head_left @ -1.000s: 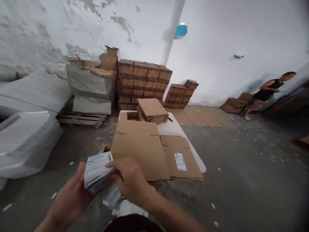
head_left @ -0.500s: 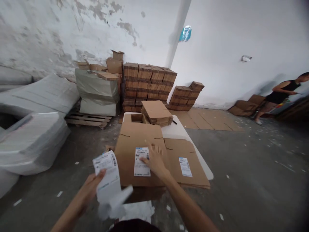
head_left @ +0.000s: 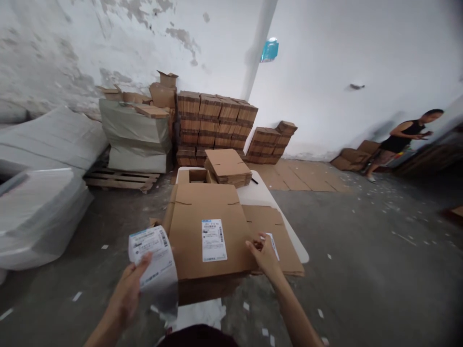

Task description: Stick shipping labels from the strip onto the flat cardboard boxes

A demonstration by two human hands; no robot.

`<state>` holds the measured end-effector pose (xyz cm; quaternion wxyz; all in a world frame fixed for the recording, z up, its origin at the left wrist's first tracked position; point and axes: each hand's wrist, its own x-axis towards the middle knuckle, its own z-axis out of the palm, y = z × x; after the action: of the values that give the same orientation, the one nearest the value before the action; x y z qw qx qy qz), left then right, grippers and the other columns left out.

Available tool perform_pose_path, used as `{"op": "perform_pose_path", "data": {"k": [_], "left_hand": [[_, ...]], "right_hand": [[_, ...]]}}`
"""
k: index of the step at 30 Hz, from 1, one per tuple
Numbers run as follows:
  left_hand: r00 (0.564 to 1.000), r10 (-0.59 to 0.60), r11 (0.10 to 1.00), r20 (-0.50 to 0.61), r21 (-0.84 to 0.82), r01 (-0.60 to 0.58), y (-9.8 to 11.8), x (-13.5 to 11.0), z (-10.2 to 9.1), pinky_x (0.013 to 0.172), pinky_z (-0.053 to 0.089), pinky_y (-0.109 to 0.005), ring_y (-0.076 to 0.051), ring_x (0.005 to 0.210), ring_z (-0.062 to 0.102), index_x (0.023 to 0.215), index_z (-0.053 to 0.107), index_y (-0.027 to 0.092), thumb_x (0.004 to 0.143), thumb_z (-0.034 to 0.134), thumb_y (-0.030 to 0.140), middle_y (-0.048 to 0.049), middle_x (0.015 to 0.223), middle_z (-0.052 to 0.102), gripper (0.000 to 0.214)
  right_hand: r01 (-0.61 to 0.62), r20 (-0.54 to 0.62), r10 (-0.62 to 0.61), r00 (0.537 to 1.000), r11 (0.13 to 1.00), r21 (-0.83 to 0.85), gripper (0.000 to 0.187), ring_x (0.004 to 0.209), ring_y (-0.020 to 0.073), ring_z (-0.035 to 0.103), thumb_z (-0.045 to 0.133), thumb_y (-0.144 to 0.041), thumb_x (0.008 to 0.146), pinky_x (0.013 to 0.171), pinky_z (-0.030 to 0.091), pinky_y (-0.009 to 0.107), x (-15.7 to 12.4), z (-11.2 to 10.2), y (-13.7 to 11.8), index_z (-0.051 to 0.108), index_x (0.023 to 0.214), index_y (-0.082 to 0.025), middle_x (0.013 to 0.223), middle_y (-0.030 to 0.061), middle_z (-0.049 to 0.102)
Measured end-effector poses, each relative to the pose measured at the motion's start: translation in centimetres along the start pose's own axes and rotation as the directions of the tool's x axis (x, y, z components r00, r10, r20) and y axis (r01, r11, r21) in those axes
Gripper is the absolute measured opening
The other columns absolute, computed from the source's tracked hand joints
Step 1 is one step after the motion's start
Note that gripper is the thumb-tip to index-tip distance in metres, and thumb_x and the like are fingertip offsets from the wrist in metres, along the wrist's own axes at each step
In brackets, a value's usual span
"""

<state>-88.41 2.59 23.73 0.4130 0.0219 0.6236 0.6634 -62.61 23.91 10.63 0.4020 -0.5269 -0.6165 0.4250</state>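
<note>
In my left hand (head_left: 132, 284) is a curling strip of printed shipping labels (head_left: 150, 250), pinched under the thumb at the left of the cardboard. My right hand (head_left: 266, 253) has its fingers curled at the right edge of the top flattened cardboard box (head_left: 191, 207), which it appears to grip. A white shipping label (head_left: 213, 241) lies flat on that box. To its right, a second pile of flattened boxes (head_left: 289, 255) bears a label (head_left: 273, 246), partly covered by my right hand.
A white table (head_left: 260, 193) holds another stack of flat boxes (head_left: 229, 166), an open carton (head_left: 197, 176) and a black pen (head_left: 254, 181). Bundled cardboard (head_left: 217, 120) stands by the wall, wrapped bales (head_left: 43, 217) at left. A person (head_left: 401, 137) stands far right.
My right hand has left the label and moved right to the box's edge. The top box has shifted slightly right, showing cardboard beneath at its left. The left hand still holds the labels.
</note>
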Motion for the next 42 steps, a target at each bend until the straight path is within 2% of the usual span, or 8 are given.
{"op": "perform_pose_path", "data": {"k": [7,13,17,20,24,31,36,42], "left_hand": [[0.982,-0.07,0.988,0.178,-0.122,0.093,2.8,-2.0,1.3,0.075,0.06,-0.04,-0.03,0.091,0.071,0.127,0.056,0.009,0.087,0.047,0.023,-0.0162,0.104,0.074,0.042],[0.987,-0.052,0.988,0.151,-0.137,0.073,3.1,-2.9,1.7,0.072,0.061,-0.037,-0.03,0.088,0.072,0.132,0.053,0.013,0.087,0.049,0.025,-0.0127,0.099,0.076,0.046],[0.994,-0.026,0.993,0.105,-0.112,0.038,2.5,-2.7,1.4,0.068,0.061,-0.035,-0.029,0.079,0.073,0.129,0.056,0.013,0.087,0.05,0.02,-0.012,0.091,0.077,0.044],[0.994,0.0,0.996,0.11,-0.09,0.01,2.0,-2.5,1.2,0.063,0.061,-0.033,-0.027,0.076,0.074,0.125,0.06,0.014,0.083,0.055,0.016,-0.0108,0.088,0.078,0.042],[0.996,0.038,0.995,0.079,-0.094,-0.03,1.6,-2.5,1.4,0.063,0.061,-0.032,-0.024,0.072,0.074,0.121,0.062,0.016,0.085,0.053,0.017,-0.0101,0.089,0.078,0.037],[0.998,0.006,1.0,-0.07,-0.015,-0.007,0.4,-2.2,1.8,0.064,0.06,-0.034,-0.023,0.068,0.074,0.122,0.056,0.013,0.091,0.044,0.02,-0.0099,0.081,0.077,0.034],[0.992,0.029,0.994,-0.122,0.109,-0.016,-0.6,-1.2,1.3,0.07,0.058,-0.033,-0.024,0.078,0.073,0.11,0.062,0.014,0.086,0.056,0.024,-0.0086,0.078,0.077,0.027],[0.972,0.107,0.941,-0.21,0.337,-0.031,-1.1,0.3,-0.3,0.076,0.055,-0.031,-0.03,0.102,0.066,0.086,0.069,0.018,0.075,0.068,0.035,-0.007,0.077,0.077,0.02]], "right_hand": [[-0.01,0.127,-0.006,0.992,0.993,0.117,0.051,0.083,0.0255,0.063,0.056,-0.063,0.071,0.079,0.049,0.038,0.8,-1.7,-2.1,0.07,0.082,-0.016,0.083,0.0085,0.071],[0.022,-0.004,-0.022,1.0,0.996,0.082,0.061,0.095,0.0267,0.061,0.059,-0.063,0.069,0.088,0.047,0.041,1.2,-2.8,-3.5,0.069,0.106,-0.016,0.1,0.0103,0.069],[0.007,0.125,-0.024,0.992,0.991,0.132,0.063,0.112,0.0269,0.056,0.058,-0.061,0.073,0.098,0.043,0.041,0.6,-3.8,-4.9,0.063,0.119,-0.018,0.118,0.011,0.064],[0.08,0.236,-0.079,0.969,0.997,0.005,0.084,0.125,0.0281,0.045,0.072,-0.053,0.062,0.105,0.037,0.043,-0.6,-4.1,-5.6,0.047,0.135,-0.021,0.134,0.0107,0.05],[0.146,0.277,-0.118,0.953,0.986,-0.081,0.115,0.129,0.0314,0.04,0.083,-0.042,0.046,0.104,0.038,0.046,-1.6,-3.5,-4.4,0.029,0.145,-0.021,0.141,0.0143,0.038],[0.146,0.157,-0.13,0.979,0.985,-0.095,0.118,0.123,0.0312,0.046,0.082,-0.046,0.048,0.102,0.037,0.046,-1.7,-2.3,-1.3,0.022,0.145,-0.017,0.133,0.0161,0.048],[0.139,0.089,-0.126,0.988,0.979,-0.149,0.105,0.112,0.0303,0.054,0.08,-0.042,0.05,0.093,0.043,0.043,-2.3,-1.8,-1.4,0.032,0.14,-0.018,0.119,0.0125,0.058],[0.096,-0.121,-0.111,0.986,0.987,-0.13,0.049,0.093,0.0282,0.061,0.059,-0.047,0.071,0.082,0.046,0.04,-2.3,-0.7,-1.1,0.059,0.111,-0.019,0.096,0.0099,0.068]]}}
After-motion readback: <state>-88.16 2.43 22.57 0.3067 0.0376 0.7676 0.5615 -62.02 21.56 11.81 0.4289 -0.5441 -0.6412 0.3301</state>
